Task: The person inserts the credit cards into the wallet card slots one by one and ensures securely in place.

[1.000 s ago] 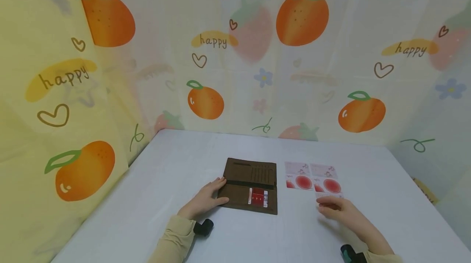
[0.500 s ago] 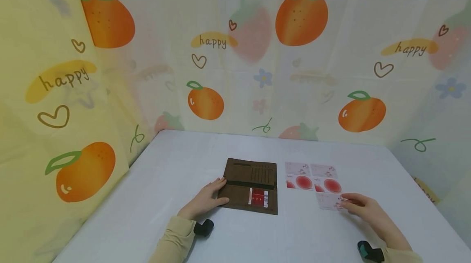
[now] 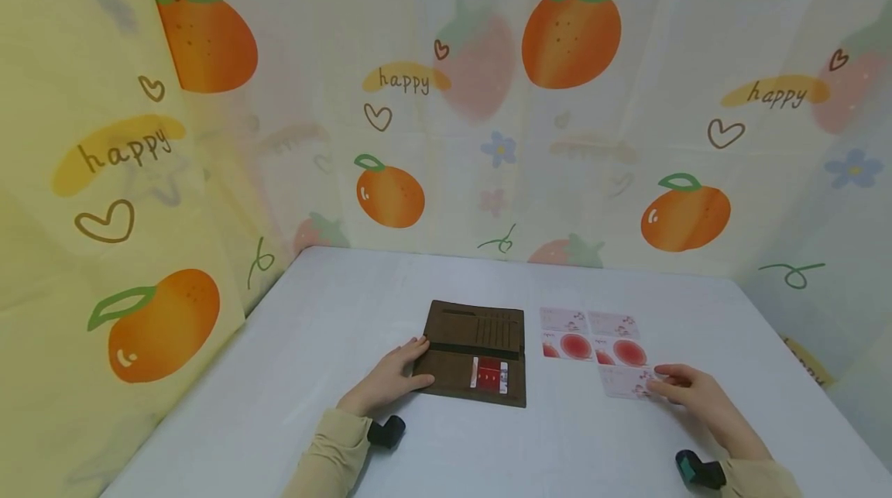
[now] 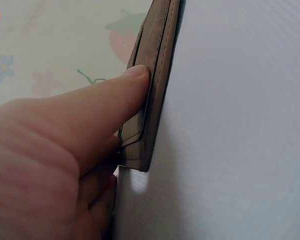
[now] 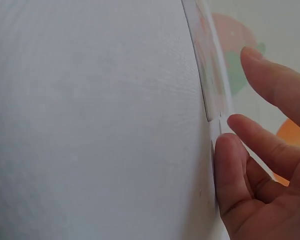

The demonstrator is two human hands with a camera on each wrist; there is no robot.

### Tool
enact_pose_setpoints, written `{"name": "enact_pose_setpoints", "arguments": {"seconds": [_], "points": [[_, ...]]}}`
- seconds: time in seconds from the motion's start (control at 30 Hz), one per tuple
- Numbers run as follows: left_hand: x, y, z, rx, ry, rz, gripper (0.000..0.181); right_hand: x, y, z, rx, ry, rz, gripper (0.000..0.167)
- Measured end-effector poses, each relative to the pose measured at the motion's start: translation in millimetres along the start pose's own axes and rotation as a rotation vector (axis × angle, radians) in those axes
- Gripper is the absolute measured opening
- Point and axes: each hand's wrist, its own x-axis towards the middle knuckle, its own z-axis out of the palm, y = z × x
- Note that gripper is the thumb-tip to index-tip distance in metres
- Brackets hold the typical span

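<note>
A brown wallet [image 3: 453,386] lies spread flat on the white table, a red card [image 3: 490,375] in its lower panel. At its left edge my left hand [image 3: 383,380] grips it, with the thumb [image 4: 125,92] pressed on top in the left wrist view; the fingertips there are partly hidden. My right hand [image 3: 697,397] is at the right end of the nearest pale pink card [image 3: 623,382]. In the right wrist view, its slightly bent fingers [image 5: 260,137] are spread just off that card's corner [image 5: 210,107], with nothing pinched between them.
Two pale pink cards [image 3: 563,319] and two cards with red circles [image 3: 620,352] lie in rows right of the wallet. A fruit-print curtain [image 3: 446,134] stands behind the white table [image 3: 334,289]. Each wrist wears a dark camera [image 3: 386,431].
My right hand has moved right, from over the nearest pink card to its right end, uncovering it. In the last half second it has barely moved. My left hand stays on the wallet.
</note>
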Motion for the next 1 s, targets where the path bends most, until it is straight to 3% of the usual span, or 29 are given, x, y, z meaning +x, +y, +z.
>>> {"name": "enact_pose_setpoints", "arguments": {"seconds": [0.47,1.0], "points": [[0.5,-2.5,0.4,0.009,0.007,0.008,0.071,7.8,-6.9,5.5,-0.160,0.001,-0.080,0.070],[-1.4,2.3,-1.2,0.007,0.001,0.012,0.070,9.9,-7.3,6.1,-0.163,-0.019,-0.096,0.071]]}}
